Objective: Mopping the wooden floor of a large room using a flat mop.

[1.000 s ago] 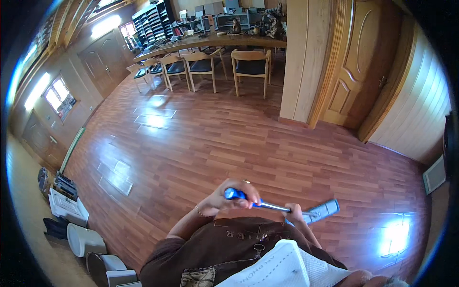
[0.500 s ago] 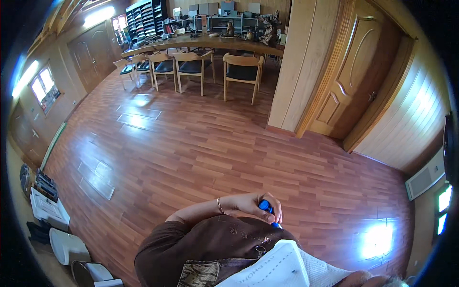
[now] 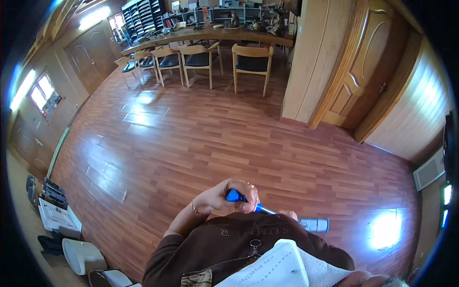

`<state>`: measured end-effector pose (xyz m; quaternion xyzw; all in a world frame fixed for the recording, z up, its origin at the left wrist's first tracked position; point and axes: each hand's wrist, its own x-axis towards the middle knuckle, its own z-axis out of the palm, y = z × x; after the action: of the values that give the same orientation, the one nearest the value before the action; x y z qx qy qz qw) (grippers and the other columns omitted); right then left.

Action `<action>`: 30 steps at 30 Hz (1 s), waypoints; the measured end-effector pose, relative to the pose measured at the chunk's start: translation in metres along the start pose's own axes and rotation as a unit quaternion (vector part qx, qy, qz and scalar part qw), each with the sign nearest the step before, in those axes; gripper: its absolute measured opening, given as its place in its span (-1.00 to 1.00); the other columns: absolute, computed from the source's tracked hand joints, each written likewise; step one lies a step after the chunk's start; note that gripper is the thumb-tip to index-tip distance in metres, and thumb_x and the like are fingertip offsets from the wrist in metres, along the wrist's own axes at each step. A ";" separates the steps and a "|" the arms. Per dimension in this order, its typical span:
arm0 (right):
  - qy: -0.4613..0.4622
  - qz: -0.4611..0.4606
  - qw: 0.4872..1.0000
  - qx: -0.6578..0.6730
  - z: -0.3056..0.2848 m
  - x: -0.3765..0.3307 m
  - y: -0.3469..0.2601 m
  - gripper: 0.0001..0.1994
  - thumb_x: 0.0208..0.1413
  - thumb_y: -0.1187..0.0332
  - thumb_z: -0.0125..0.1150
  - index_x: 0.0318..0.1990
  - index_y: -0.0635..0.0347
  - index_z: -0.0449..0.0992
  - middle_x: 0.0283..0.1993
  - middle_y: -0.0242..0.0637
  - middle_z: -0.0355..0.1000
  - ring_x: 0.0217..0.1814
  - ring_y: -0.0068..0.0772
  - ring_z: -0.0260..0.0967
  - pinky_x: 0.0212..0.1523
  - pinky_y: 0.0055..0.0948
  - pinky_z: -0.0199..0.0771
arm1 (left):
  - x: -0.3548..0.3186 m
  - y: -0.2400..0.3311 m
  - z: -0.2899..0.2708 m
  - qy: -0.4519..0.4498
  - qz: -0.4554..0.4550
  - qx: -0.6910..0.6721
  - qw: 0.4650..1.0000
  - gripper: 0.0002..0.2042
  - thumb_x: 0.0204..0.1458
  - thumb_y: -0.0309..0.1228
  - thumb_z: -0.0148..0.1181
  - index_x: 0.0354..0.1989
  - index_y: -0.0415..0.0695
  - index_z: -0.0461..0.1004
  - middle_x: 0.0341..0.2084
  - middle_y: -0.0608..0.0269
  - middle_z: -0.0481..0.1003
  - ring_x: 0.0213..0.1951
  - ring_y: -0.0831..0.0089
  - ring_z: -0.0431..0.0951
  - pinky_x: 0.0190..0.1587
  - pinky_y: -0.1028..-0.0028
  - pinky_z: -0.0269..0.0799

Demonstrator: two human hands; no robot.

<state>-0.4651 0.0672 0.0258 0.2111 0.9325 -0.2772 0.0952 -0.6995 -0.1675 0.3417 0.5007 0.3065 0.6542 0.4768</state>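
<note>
Mop (image 3: 314,225) is clasped in the left hand (image 3: 219,196) (right hand (image 3: 288,214) half-hidden, hold unclear).

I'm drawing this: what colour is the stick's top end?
The stick's top end is bright blue, seen best in the head view.

Plastic grip (image 3: 233,195), shiny metal pole (image 3: 268,211), glossy wood-grain floor (image 3: 215,143)

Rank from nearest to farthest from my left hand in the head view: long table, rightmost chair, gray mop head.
1. Gray mop head, right of your left hand.
2. Rightmost chair, well ahead.
3. Long table, farther ahead, behind that chair.
</note>
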 end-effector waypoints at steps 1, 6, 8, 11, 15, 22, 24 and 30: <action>0.013 -0.028 0.998 0.049 0.001 0.007 -0.002 -0.71 -0.06 0.04 0.21 -0.46 0.08 0.51 -0.51 -0.08 0.44 -0.41 0.08 0.40 -0.40 -0.16 0.36 | -0.013 0.010 0.009 0.029 -0.005 0.028 0.999 -0.89 -0.01 -0.47 0.30 -0.42 -0.22 0.50 -0.45 0.20 0.51 -0.32 0.38 0.48 -0.13 0.31 0.36; -0.006 -0.221 0.957 0.190 -0.046 0.058 -0.061 -0.83 -0.22 0.36 0.28 -0.43 0.11 0.44 -0.45 -0.08 0.41 -0.35 0.07 0.40 -0.39 -0.15 0.35 | -0.042 0.019 0.008 0.060 0.001 0.100 0.993 -0.90 -0.02 -0.49 0.26 -0.46 -0.24 0.48 -0.51 0.19 0.50 -0.33 0.31 0.48 -0.09 0.30 0.34; 0.006 -0.279 0.952 0.126 -0.036 0.098 -0.060 -0.84 -0.25 0.38 0.25 -0.48 0.14 0.39 -0.49 -0.09 0.38 -0.39 0.10 0.37 -0.40 -0.15 0.33 | -0.044 0.024 0.008 0.088 0.030 0.163 0.982 -0.91 -0.03 -0.50 0.26 -0.45 -0.23 0.48 -0.49 0.18 0.51 -0.32 0.27 0.49 -0.08 0.27 0.35; -0.009 -0.310 0.943 0.118 -0.032 0.135 -0.092 -0.86 -0.25 0.37 0.22 -0.55 0.14 0.37 -0.52 -0.08 0.36 -0.41 0.09 0.35 -0.43 -0.12 0.30 | -0.062 0.029 0.015 0.149 0.030 0.231 0.961 -0.93 -0.05 -0.54 0.25 -0.42 -0.22 0.48 -0.46 0.16 0.50 -0.30 0.22 0.49 -0.08 0.26 0.35; 0.035 -0.432 0.895 0.110 -0.020 0.215 -0.127 -0.75 -0.04 0.25 0.30 -0.58 0.13 0.39 -0.54 -0.15 0.34 -0.44 0.00 0.34 -0.43 -0.16 0.27 | -0.064 0.033 0.011 0.229 0.039 0.301 0.925 -0.92 -0.06 -0.56 0.24 -0.39 -0.21 0.48 -0.43 0.13 0.49 -0.30 0.19 0.48 -0.09 0.28 0.36; 0.026 -0.501 0.864 0.048 0.024 0.317 -0.191 -0.71 -0.08 0.08 0.31 -0.58 0.05 0.46 -0.43 -0.27 0.45 -0.31 -0.13 0.42 -0.30 -0.18 0.38 | -0.054 0.028 0.003 0.334 0.026 0.420 0.843 -0.90 -0.08 -0.54 0.27 -0.40 -0.20 0.46 -0.46 0.13 0.47 -0.32 0.19 0.49 -0.14 0.29 0.37; -0.002 -0.503 0.864 -0.014 0.021 0.325 -0.220 -0.76 -0.14 0.16 0.32 -0.58 0.08 0.44 -0.45 -0.24 0.44 -0.34 -0.11 0.42 -0.33 -0.17 0.38 | -0.052 0.023 0.001 0.389 0.004 0.449 0.804 -0.89 -0.08 -0.54 0.28 -0.44 -0.18 0.44 -0.48 0.16 0.48 -0.36 0.20 0.50 -0.16 0.29 0.38; -0.178 -0.534 0.826 -0.002 0.058 0.355 -0.282 -0.69 -0.24 0.09 0.36 -0.53 0.10 0.45 -0.47 -0.14 0.44 -0.39 -0.06 0.42 -0.38 -0.12 0.35 | -0.034 0.005 0.007 0.474 -0.018 0.501 0.724 -0.86 -0.11 -0.53 0.31 -0.48 -0.16 0.42 -0.51 0.18 0.47 -0.37 0.20 0.50 -0.18 0.29 0.38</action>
<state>-0.9044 -0.0579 0.0076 -0.3731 0.8670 -0.3159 0.0969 -0.6929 -0.2016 0.3359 0.2858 0.7846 0.5488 -0.0391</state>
